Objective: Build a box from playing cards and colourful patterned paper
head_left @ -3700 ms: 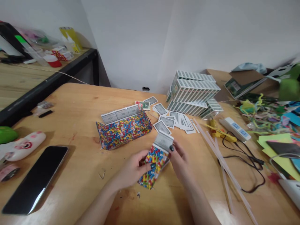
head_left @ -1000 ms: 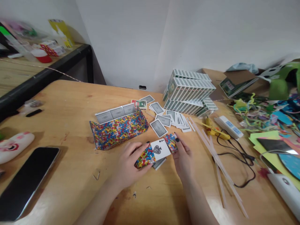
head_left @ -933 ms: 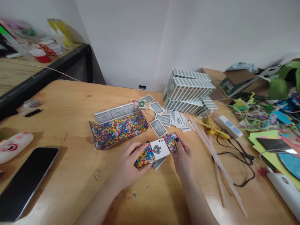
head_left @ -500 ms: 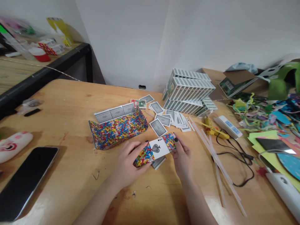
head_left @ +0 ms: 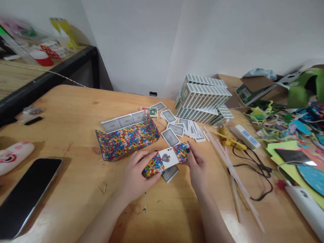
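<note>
Between my two hands is a strip with an ace of spades (head_left: 167, 158) face up in its middle and multicoloured patterned card at both ends. My left hand (head_left: 138, 173) grips the left patterned end, thumb below and fingers above. The right patterned end is pinched by my right hand (head_left: 196, 163), its thumb on top. Under the strip lies a face-down playing card (head_left: 170, 173). Just beyond my left hand stands an open folded piece (head_left: 129, 140) in the same multicoloured pattern, with grey card backs along its far wall.
Loose playing cards (head_left: 172, 136) lie past my hands, before stacked striped card boxes (head_left: 205, 96). A yellow glue gun (head_left: 233, 143), glue sticks (head_left: 233, 168) and a power strip (head_left: 245, 136) are to the right. Left is a phone (head_left: 29, 195); colourful scraps (head_left: 291, 125) pile far right.
The strip has shifted slightly left and tilted a little in my hands. More of the patterned right end and of the card beneath shows. Both hands keep their grip.
</note>
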`<control>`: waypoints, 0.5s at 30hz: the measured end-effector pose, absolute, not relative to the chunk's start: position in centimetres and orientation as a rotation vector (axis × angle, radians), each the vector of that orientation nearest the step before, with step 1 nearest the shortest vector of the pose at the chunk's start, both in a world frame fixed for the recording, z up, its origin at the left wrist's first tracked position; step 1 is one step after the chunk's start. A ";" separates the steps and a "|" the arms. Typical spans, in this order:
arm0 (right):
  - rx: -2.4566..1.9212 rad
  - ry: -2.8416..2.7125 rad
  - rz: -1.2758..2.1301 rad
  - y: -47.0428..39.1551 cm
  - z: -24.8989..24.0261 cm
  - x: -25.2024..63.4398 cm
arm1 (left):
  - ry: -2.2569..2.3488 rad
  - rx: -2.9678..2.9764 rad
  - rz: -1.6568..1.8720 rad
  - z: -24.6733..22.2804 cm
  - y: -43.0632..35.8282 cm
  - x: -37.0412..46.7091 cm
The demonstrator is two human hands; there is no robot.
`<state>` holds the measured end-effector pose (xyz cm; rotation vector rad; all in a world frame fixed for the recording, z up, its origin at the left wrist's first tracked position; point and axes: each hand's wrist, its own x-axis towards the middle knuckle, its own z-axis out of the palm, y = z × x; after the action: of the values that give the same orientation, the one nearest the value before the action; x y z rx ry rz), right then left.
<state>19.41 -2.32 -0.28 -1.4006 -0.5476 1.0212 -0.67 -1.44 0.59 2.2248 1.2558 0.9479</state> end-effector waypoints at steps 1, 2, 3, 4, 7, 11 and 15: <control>-1.407 -0.558 1.030 -2.3 -0.3 19.4 | 1.260 2.212 0.947 0.6 -1.4 -0.7; -1.412 -0.566 1.048 -2.3 -0.2 19.3 | 1.263 2.201 0.947 0.6 -1.4 -0.7; -1.413 -0.572 1.071 -2.3 -0.2 19.3 | 1.266 2.192 0.950 0.6 -1.4 -0.7; -1.407 -0.576 1.096 -2.3 -0.2 19.4 | 1.271 2.183 0.954 0.6 -1.4 -0.6; -1.354 -0.561 1.181 -2.3 -0.2 19.5 | 1.281 2.148 0.950 0.7 -1.3 -0.6; -1.286 -0.505 1.267 -2.4 0.3 19.6 | 1.255 2.062 0.903 0.9 -1.2 -0.6; -1.268 -0.469 1.281 -2.5 0.7 19.5 | 1.224 1.963 0.799 0.9 -1.2 -0.6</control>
<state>19.51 -2.47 0.70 -1.2685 -0.4686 1.2811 -0.60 -1.19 0.90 1.9628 1.2236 0.7993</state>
